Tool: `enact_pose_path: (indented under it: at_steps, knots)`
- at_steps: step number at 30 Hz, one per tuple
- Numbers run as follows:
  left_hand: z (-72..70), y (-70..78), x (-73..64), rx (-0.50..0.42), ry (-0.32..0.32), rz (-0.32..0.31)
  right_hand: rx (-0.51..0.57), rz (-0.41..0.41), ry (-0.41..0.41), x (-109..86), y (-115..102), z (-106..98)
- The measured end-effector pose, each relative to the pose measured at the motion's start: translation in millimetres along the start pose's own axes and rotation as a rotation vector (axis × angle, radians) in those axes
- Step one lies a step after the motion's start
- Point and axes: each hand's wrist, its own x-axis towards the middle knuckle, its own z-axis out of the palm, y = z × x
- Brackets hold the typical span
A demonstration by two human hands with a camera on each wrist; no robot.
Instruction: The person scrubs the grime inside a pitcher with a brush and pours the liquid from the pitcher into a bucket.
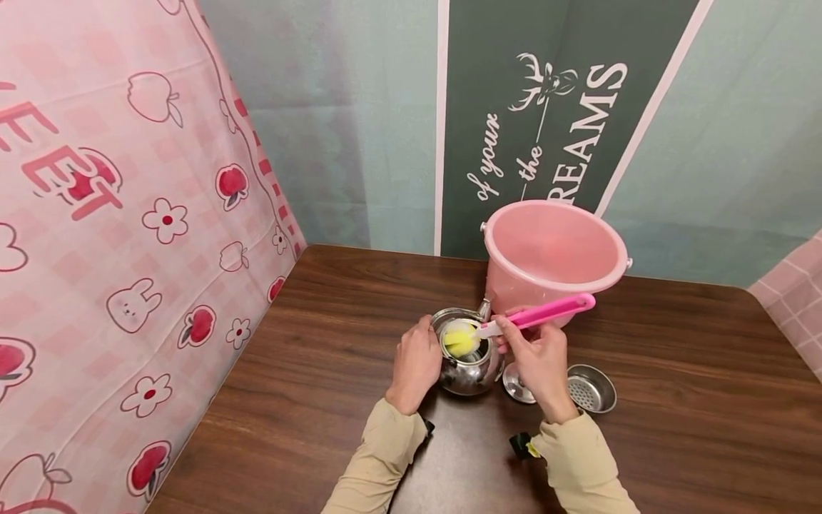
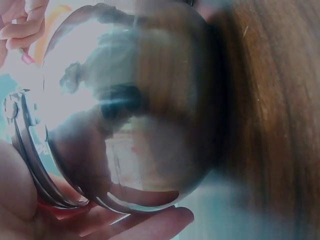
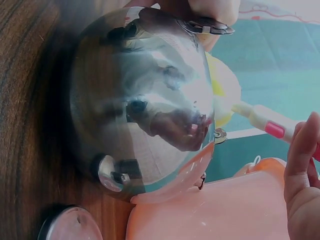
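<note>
Head view: brush at the kettle's mouth, clutter close by

Beneath the kettle (image 1: 467, 378) lies the table (image 1: 276, 400), smooth-looking, so a hard sideways push could slide the kettle. Behind and right of it stands the bucket (image 1: 514, 289); the spout (image 1: 485, 308) points that way, and twisting the kettle might knock the two together. At the kettle's left side, the left hand (image 1: 416, 360) holds it with curved fingers; a loosened grip would likely let it tip. At its right, the right hand (image 1: 539, 360) pinches the brush (image 1: 525, 317), thumb and fingers closed on the handle. The sponge (image 1: 462, 340) shows partly above the kettle's rim; a poor angle could snag it. Farther right sits the strainer (image 1: 600, 392). Just right of the kettle, the lid (image 1: 516, 387) could be shoved by a lowered wrist.
</note>
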Motion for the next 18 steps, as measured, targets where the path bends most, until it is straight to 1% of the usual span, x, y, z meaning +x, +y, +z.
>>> enact_pose_path:
  at_steps: [6,9,13,18]
  knots:
    - [-0.2,1.3,-0.3,0.011,0.010,-0.016,-0.032,0.014,-0.049,0.7,-0.5,-2.2]
    - [-1.1,1.8,-0.9,0.018,0.012,-0.026,-0.054,0.007,-0.076,1.0,-1.2,-3.4]
    - [-1.3,1.3,-1.4,0.029,0.008,-0.034,-0.109,-0.023,-0.110,-0.1,-4.3,-4.8]
    - [-0.9,0.5,-1.5,0.051,0.012,-0.023,-0.189,-0.072,-0.151,-2.1,-10.6,-6.6]
